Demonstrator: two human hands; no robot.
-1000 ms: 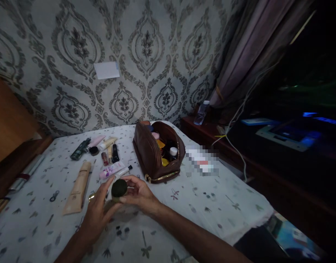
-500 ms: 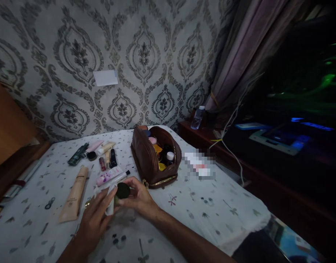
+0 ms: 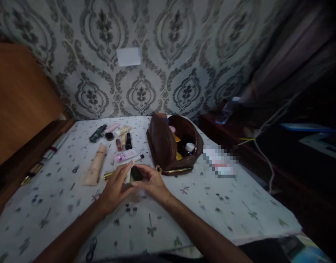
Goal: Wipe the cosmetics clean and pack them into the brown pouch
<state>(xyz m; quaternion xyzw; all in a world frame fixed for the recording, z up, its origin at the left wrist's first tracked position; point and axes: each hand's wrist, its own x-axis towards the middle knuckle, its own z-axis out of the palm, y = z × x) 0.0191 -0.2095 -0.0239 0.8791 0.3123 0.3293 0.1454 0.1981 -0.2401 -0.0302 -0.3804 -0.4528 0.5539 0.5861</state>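
Observation:
A small round jar [image 3: 136,174] with a dark green-black top is held between my two hands, low over the cloth. My right hand [image 3: 155,184] curls its fingers and thumb around the right side. On the other side my left hand [image 3: 115,190] closes in, fingers over a pale piece pressed against the jar; what that piece is I cannot make out. Just left of my left fingers lies a gold tube [image 3: 107,176]. Beyond the hands are a white tube with black cap [image 3: 137,159] and a pink-and-white tube [image 3: 125,156]. A brown cosmetic bag [image 3: 164,146] stands unzipped, bottles inside.
A beige tube [image 3: 95,166] lies to the left. Farther back are a dark green tube [image 3: 98,133], a black round lid [image 3: 109,136], and several small tubes. A blurred-out white packet [image 3: 220,160] sits right of the bag. A clear bottle [image 3: 228,111] stands on the ledge.
The camera view has turned left, so the scene sits farther right. Both hands keep hold of the jar, which appears tilted differently. The gold tube beside my left hand now shows more.

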